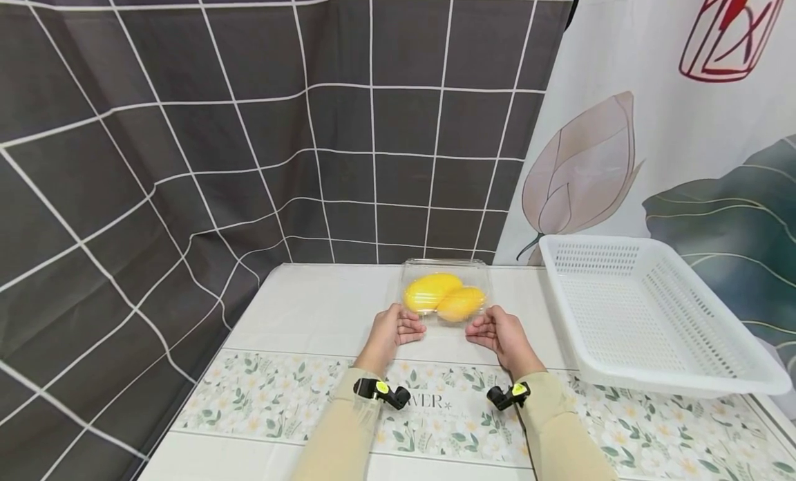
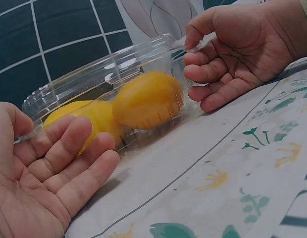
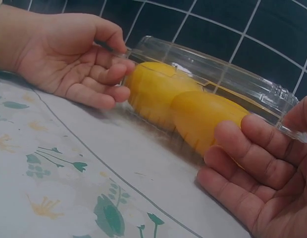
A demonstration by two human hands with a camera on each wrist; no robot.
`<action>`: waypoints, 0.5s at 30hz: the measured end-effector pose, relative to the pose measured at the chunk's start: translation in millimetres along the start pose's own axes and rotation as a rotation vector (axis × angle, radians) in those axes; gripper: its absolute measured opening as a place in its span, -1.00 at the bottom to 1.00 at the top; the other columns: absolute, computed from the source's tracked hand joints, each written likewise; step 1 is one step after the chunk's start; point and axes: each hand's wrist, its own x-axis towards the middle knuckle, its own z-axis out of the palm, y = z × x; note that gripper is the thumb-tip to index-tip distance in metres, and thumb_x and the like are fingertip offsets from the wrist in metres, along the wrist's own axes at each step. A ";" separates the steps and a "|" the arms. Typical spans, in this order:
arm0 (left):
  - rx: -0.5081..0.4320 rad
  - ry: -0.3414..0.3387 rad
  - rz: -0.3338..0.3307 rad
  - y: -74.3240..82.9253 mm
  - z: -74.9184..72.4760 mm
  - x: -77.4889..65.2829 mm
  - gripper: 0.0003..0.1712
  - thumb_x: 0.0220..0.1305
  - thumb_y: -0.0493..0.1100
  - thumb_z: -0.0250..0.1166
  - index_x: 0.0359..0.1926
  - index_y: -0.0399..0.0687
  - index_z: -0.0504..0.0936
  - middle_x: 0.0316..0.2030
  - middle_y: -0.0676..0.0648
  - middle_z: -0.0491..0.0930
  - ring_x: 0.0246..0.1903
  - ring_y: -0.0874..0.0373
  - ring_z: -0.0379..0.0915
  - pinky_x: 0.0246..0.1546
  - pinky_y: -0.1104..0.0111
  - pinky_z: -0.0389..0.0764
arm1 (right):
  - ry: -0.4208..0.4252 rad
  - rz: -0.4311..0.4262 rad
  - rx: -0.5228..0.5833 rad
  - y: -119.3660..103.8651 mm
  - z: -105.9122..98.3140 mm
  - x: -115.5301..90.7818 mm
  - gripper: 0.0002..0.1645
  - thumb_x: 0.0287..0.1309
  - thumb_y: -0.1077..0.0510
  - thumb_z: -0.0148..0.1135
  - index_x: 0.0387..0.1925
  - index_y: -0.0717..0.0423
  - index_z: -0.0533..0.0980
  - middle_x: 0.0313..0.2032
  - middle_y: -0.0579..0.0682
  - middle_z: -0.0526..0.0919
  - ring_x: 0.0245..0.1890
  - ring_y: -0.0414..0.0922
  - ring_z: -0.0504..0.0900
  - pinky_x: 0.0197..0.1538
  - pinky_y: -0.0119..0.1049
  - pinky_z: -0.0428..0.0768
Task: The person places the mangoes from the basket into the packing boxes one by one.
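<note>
Two yellow mangoes (image 1: 433, 291) lie side by side in a clear plastic clamshell box (image 1: 444, 263), its lid down over them. At the box's near left corner, my left hand (image 1: 398, 327) pinches the rim between thumb and index finger. My right hand (image 1: 497, 332) does the same at the near right corner, where the right wrist view shows the thumb over the rim (image 3: 292, 130). The other fingers of both hands spread loosely in front of the box, palms facing each other. The box sits low over the white tabletop (image 1: 323, 301).
To the right stands a white perforated plastic basket (image 1: 647, 308). A floral printed band (image 1: 280, 398) crosses the table nearer to me. Behind and to the left hangs a dark curtain (image 1: 404, 121) with a white grid; a pale leaf-patterned curtain (image 1: 659, 121) hangs at the right.
</note>
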 end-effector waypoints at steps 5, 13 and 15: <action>-0.011 -0.025 -0.003 1.0 -1.3 1.2 -0.59 0.39 -0.16 -0.09 -0.33 -0.36 0.61 -0.59 -0.09 0.67 -0.49 0.10 0.71 -0.28 0.20 0.80 | -0.003 0.000 -0.003 -1.6 -1.0 -0.3 -0.57 0.40 0.13 -0.17 -0.42 0.26 0.54 -0.49 0.07 0.72 -0.39 -0.06 0.77 -0.14 -0.13 0.79; 0.025 0.030 -0.044 4.0 -10.4 -0.2 -0.39 0.55 0.05 -0.22 -0.19 -0.40 0.54 -0.57 -0.05 0.59 -0.51 0.11 0.64 -0.34 0.21 0.79 | 0.026 0.057 -0.076 -7.3 -9.7 -5.0 -0.58 0.47 0.00 -0.09 -0.37 0.26 0.43 -0.54 0.03 0.66 -0.47 -0.05 0.74 -0.24 -0.13 0.80; 0.072 0.085 -0.041 5.2 -13.3 -0.4 -0.46 0.53 0.02 -0.19 -0.25 -0.34 0.54 -0.60 -0.03 0.53 -0.55 0.13 0.60 -0.40 0.23 0.79 | 0.074 0.052 -0.184 -9.9 -12.1 -5.6 -0.54 0.49 -0.08 -0.08 -0.30 0.26 0.39 -0.55 -0.01 0.60 -0.55 -0.10 0.68 -0.34 -0.19 0.79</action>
